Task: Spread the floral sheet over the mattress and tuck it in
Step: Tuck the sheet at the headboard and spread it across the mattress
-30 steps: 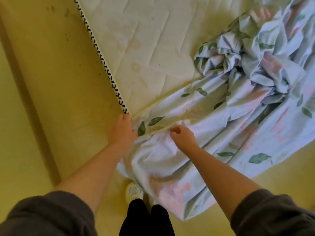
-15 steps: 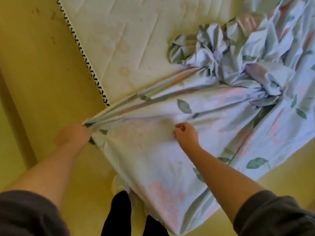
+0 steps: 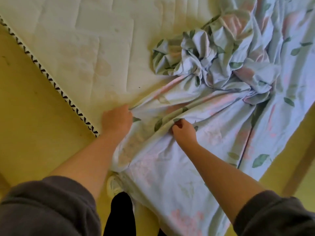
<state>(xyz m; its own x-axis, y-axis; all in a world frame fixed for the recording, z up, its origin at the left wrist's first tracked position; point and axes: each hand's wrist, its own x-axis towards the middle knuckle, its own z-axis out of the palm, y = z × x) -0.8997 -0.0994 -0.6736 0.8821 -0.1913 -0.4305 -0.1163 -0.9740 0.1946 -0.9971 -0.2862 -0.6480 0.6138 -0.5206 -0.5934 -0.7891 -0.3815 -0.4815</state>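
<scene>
The floral sheet (image 3: 221, 120), pale blue with pink flowers and green leaves, lies bunched on the right half of the bare quilted mattress (image 3: 81, 48) and hangs over its near corner toward the floor. A crumpled heap of it sits mid-mattress. My left hand (image 3: 117, 118) rests at the mattress corner, gripping the sheet's edge where taut folds start. My right hand (image 3: 183, 132) pinches a ridge of the sheet just right of it.
A black-and-white triangle trim (image 3: 56, 87) runs along the mattress's left edge. Yellow floor (image 3: 34, 133) surrounds the mattress on the left and lower right. My white shoe (image 3: 114, 184) and dark trouser leg stand right below the hanging sheet.
My left hand swung out left over the floor with the sheet edge, then came back onto the mattress corner. The right hand kept its pinch. The view shifted, the mattress now fills more of the frame.
</scene>
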